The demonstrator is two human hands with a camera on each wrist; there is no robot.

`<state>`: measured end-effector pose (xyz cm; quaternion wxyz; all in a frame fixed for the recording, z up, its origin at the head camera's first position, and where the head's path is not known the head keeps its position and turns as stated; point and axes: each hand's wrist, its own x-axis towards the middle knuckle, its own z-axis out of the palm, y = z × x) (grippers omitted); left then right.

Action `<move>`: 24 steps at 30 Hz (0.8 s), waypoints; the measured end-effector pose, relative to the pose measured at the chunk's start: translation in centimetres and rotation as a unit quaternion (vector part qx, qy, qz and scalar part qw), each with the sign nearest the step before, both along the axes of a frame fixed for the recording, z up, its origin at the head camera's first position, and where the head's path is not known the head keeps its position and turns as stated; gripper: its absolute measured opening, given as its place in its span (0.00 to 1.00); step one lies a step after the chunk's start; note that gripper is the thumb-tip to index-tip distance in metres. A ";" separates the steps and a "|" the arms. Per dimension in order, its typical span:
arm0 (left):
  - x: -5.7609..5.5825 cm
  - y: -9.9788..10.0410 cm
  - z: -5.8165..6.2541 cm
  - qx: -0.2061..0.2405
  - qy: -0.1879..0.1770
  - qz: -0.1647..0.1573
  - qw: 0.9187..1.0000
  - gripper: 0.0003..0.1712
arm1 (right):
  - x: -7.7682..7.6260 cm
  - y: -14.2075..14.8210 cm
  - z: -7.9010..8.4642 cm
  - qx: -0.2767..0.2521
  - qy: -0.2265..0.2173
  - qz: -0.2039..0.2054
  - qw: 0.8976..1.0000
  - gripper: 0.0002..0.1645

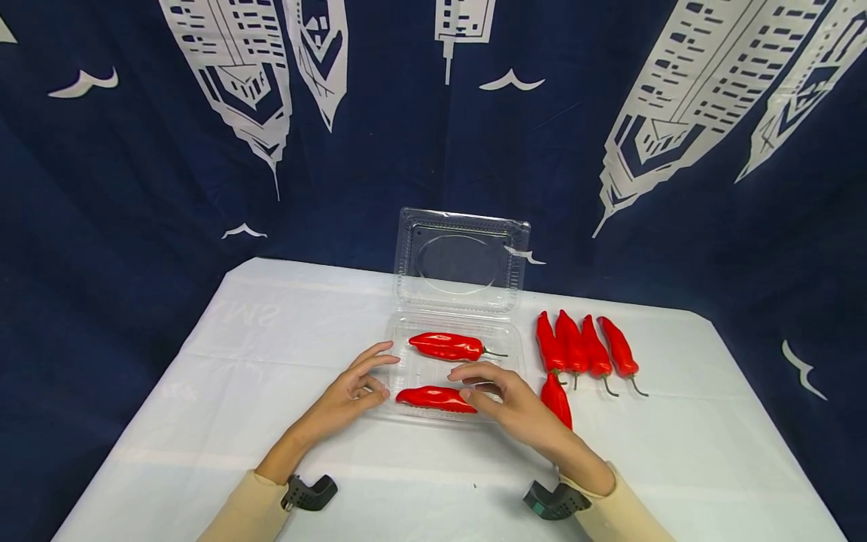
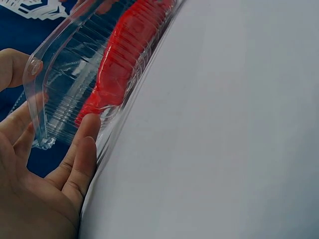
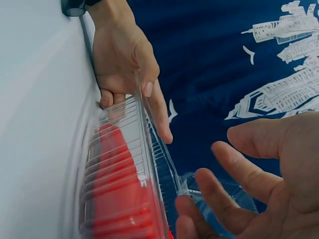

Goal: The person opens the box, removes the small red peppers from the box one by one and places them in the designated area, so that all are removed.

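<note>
A clear plastic clamshell box (image 1: pixel 455 371) lies with its lid (image 1: pixel 460 260) raised at the back. Inside are two long red peppers: one (image 1: pixel 445 346) toward the back, its stem pointing right, and another (image 1: pixel 433 398) along the front wall. My left hand (image 1: pixel 348 391) touches the box's left front corner, its fingertips at the rim and outer wall in the left wrist view. Over the right part of the box hovers my right hand (image 1: pixel 515 403), fingers spread and loosely bent, nothing between them in the right wrist view. It hides the front pepper's right end.
Right of the box, several red peppers (image 1: pixel 572 342) lie side by side, stems toward me. One more pepper (image 1: pixel 557 399) lies in front of them, beside my right hand. A white cloth (image 1: pixel 271 361) covers the table, and a dark blue printed curtain (image 1: pixel 406 135) hangs behind.
</note>
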<state>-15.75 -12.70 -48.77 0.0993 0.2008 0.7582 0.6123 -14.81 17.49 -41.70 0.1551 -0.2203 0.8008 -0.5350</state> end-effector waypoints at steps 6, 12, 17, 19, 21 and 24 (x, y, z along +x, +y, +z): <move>0.0 0.0 -0.1 0.000 0.002 -0.001 1.000 0.30 | -0.7 -0.8 -0.5 0.015 -0.002 0.012 1.000 0.19; 0.0 0.0 -0.1 -0.002 0.001 0.001 1.000 0.30 | -1.2 -1.1 -1.1 0.014 0.005 0.031 0.999 0.19; 0.0 0.0 0.0 -0.003 0.000 0.003 1.000 0.30 | -1.8 -1.6 -1.4 0.030 0.028 0.042 0.998 0.19; 0.0 0.1 0.0 -0.004 0.002 0.002 1.000 0.30 | -1.9 -1.7 -1.5 0.033 0.029 0.041 0.998 0.19; 0.0 0.1 0.1 -0.005 0.003 0.001 1.000 0.30 | -2.0 -1.8 -1.7 0.033 0.026 0.039 0.998 0.19; 0.0 0.1 0.0 -0.005 0.004 -0.001 1.000 0.30 | -2.0 -1.9 -1.9 0.038 0.020 0.034 0.999 0.19</move>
